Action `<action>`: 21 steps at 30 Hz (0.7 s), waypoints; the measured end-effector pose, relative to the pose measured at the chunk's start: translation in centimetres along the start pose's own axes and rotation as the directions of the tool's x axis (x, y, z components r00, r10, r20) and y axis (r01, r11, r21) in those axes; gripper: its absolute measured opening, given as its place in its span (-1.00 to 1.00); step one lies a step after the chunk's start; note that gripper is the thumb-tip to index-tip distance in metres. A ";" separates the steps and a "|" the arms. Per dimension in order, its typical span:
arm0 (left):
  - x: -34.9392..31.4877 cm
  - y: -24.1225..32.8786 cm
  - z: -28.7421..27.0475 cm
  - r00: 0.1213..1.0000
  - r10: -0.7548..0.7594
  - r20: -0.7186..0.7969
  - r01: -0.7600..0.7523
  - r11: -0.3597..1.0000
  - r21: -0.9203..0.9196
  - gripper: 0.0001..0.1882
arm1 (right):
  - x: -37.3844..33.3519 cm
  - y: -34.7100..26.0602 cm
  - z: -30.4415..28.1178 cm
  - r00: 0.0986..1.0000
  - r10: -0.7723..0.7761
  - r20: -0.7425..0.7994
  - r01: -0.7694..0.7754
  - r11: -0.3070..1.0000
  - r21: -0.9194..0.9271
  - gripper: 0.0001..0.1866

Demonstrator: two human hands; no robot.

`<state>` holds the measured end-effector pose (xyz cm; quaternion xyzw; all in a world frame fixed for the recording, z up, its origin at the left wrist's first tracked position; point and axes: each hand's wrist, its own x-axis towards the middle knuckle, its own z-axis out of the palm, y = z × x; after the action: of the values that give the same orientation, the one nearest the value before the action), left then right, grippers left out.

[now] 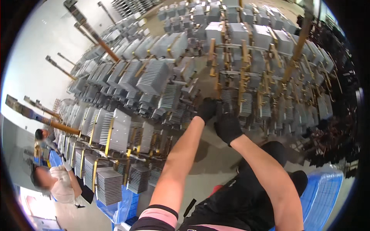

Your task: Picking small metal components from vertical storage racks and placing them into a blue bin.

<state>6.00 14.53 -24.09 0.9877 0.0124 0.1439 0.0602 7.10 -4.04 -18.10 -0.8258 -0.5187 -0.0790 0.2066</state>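
Note:
My left hand (207, 109), in a black glove, reaches forward at the middle of the view. Close beside it, slightly lower and to the right, is my right hand (228, 128), also black-gloved. Both look closed with fingers curled, but the dark gloves hide what is in them. Just beyond my hands hangs a small grey finned heat sink (226, 97), at the near end of a hanging row. Another finned heat sink (246, 107) hangs to the right of it. Whether my fingers touch either one I cannot tell.
Rows of grey heat sinks (152, 77) hang on yellowish racks (244, 63) left, right and ahead. Long bars (61, 125) jut out at the left. A co-worker (61, 181) stands at the lower left by a blue crate (129, 204). Another blue crate (320, 196) is at my right.

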 end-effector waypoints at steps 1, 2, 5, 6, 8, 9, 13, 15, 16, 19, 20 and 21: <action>0.3 0.0 -0.3 0.996 -0.047 0.072 0.049 0.999 -0.016 -0.67 | 0.2 -0.4 0.2 0.998 0.062 -0.028 -0.062 0.998 0.001 -0.23; 0.7 0.6 -0.6 0.986 -0.083 0.146 0.090 0.995 -0.043 -0.68 | 0.0 -0.2 0.5 0.990 0.134 -0.051 -0.134 0.991 -0.006 -0.21; 0.5 1.9 -1.5 0.991 -0.083 0.107 0.098 0.984 -0.149 -0.71 | -0.1 1.2 2.0 0.971 0.234 -0.042 -0.232 0.972 0.037 -0.15; 0.8 2.1 -2.3 0.998 -0.051 -0.021 0.046 0.978 -0.204 -0.73 | 0.3 1.7 2.2 0.957 0.285 -0.055 -0.281 0.958 0.060 -0.12; 0.5 2.4 -3.8 0.989 -0.045 -0.139 0.009 0.970 -0.245 -0.75 | 1.3 2.6 3.1 0.964 0.192 -0.183 -0.190 0.981 0.027 -0.16; 0.8 3.1 -4.2 0.983 -0.181 -0.033 0.162 0.936 -0.312 -0.72 | 1.9 3.3 3.4 0.944 0.094 -0.316 -0.107 0.994 -0.026 -0.20; 1.5 4.8 -3.9 0.895 -0.439 0.082 0.430 0.796 -0.426 -0.62 | 2.6 5.5 4.8 0.970 0.177 -0.169 -0.173 0.984 0.042 -0.16; 0.8 4.9 -2.3 0.879 -0.462 -0.113 0.355 0.795 -0.492 -0.61 | 2.5 5.6 5.6 0.964 0.264 -0.019 -0.262 0.961 0.090 -0.12; 0.7 4.6 -1.3 0.884 -0.452 -0.114 0.344 0.798 -0.495 -0.61 | 2.2 5.8 6.0 0.974 0.212 -0.080 -0.208 0.976 0.059 -0.13; -0.1 3.0 0.7 0.914 -0.403 -0.051 0.251 0.659 -0.709 -0.80 | 1.8 5.4 7.5 0.972 0.098 -0.215 -0.099 0.995 0.008 -0.16; 0.1 3.4 1.2 0.920 -0.387 -0.058 0.236 0.667 -0.706 -0.80 | 1.4 5.2 8.0 0.962 0.157 -0.223 -0.164 0.986 -0.013 -0.18; 0.4 4.2 1.9 0.903 -0.430 -0.016 0.292 0.639 -0.712 -0.79 | 1.1 5.2 8.5 0.948 0.219 -0.232 -0.233 0.972 -0.035 -0.19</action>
<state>6.98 10.20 -25.27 0.8510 0.1608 0.2135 0.4521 11.51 -1.54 -26.75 -0.8714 -0.3910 -0.1646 0.2465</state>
